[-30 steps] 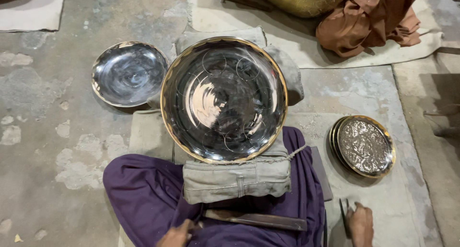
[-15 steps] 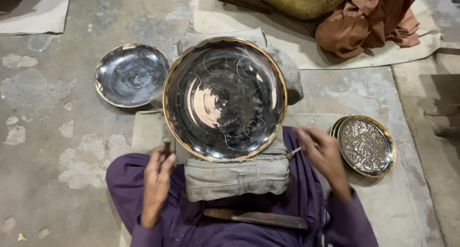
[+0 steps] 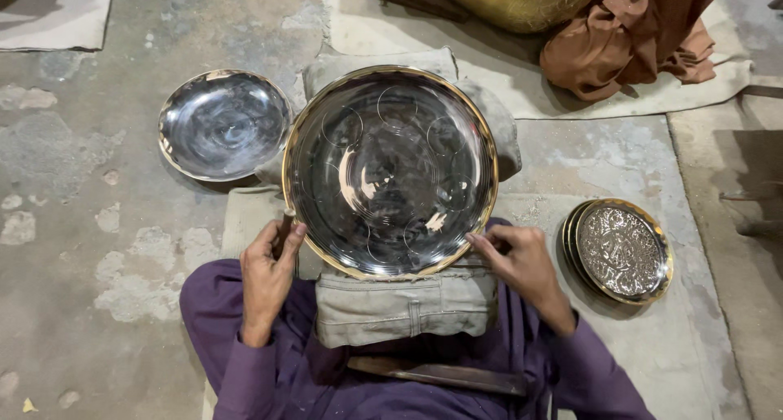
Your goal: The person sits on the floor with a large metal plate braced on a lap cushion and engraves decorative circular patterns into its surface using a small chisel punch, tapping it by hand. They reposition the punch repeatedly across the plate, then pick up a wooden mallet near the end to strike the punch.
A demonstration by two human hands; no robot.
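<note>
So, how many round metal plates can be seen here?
3, perhaps more: a big plate on the cushion, a smaller plain plate on the floor left, and a patterned plate right, topping a stack that may hide others.

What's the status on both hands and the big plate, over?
Left hand on rim, grip closed around a small tool. Right hand at opposite rim. Large gold-rimmed shiny metal plate rests on grey cloth cushion. Nothing in the way.

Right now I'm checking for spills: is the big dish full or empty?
Empty. The big dish shows only bare shiny metal with scribed circles; both hands, left and right, touch its rim.
</note>
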